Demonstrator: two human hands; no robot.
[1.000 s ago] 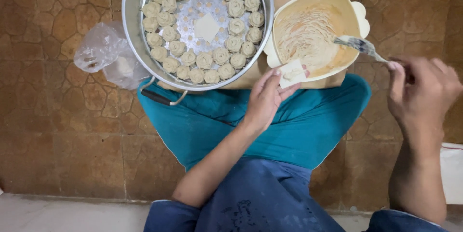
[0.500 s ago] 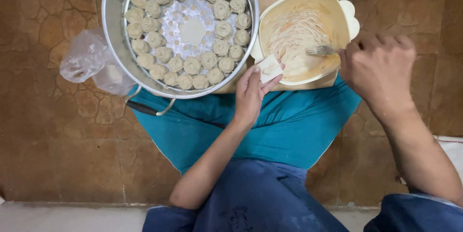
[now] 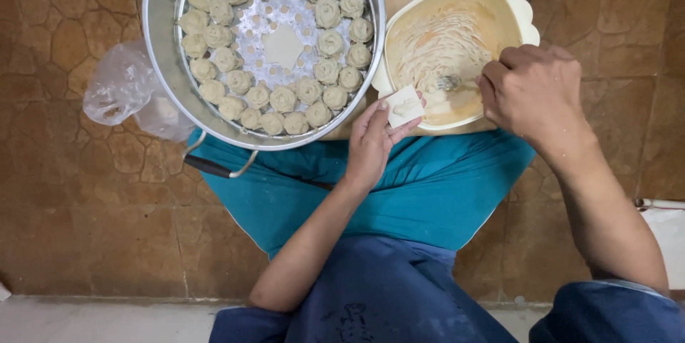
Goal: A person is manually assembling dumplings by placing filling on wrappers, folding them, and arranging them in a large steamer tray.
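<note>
Head view: the left hand [image 3: 371,147] cups a square wrapper [image 3: 404,105] at the cream bowl [image 3: 514,18] rim, just left of the fork [image 3: 448,83] gripped in the right hand [image 3: 531,93] fingers.

The steamer pot [image 3: 160,65] is looking shiny silver, its perforated tray [image 3: 282,47] dotted with round holes and ringed by pale beige swirled dumplings [image 3: 308,90]. The bowl [image 3: 499,11] is showing cream with streaky tan filling smears. A teal cloth [image 3: 428,186] is sitting over dark blue trousers [image 3: 385,293], and the floor [image 3: 64,193] is showing a brown cobbled pattern.
</note>
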